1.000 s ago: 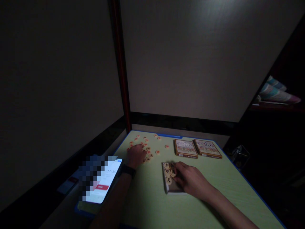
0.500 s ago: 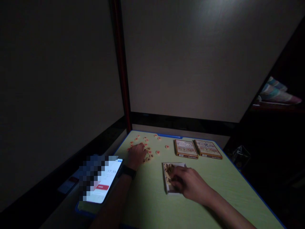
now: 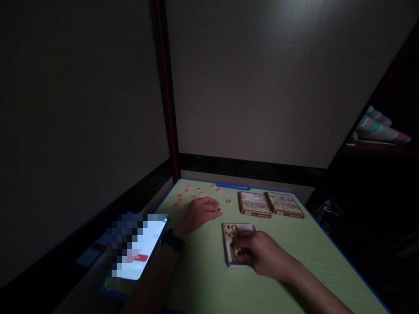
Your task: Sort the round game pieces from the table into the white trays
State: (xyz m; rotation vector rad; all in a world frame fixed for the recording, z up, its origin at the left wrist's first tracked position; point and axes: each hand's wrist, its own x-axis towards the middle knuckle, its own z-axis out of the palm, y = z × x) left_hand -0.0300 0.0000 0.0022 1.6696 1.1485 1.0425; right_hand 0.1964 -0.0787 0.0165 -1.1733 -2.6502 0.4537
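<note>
Round cream game pieces [image 3: 196, 192] with red or dark marks lie scattered on the far left of the green table [image 3: 307, 257]. My left hand [image 3: 201, 212], a dark watch on its wrist, curls over the right end of that scatter, fingertips closed on one piece [image 3: 217, 209]. A small shallow white box [image 3: 226, 244] sits mid-table with several pieces [image 3: 229, 231] in it. My right hand [image 3: 262, 253] rests over the box's right half, fingers bent down and pressed on a piece [image 3: 240, 251] inside.
Two flat orange-edged boxes [image 3: 255, 203] [image 3: 284, 204] lie side by side at the back of the table. A lit phone [image 3: 142, 253] leans at the table's left edge. A red post [image 3: 165, 87] and pale walls stand behind. Folded cloth [image 3: 379, 128] sits on a dark shelf at right.
My left hand has slid right from the middle of the scattered pieces to their right end. My right hand has shifted lower within the small box.
</note>
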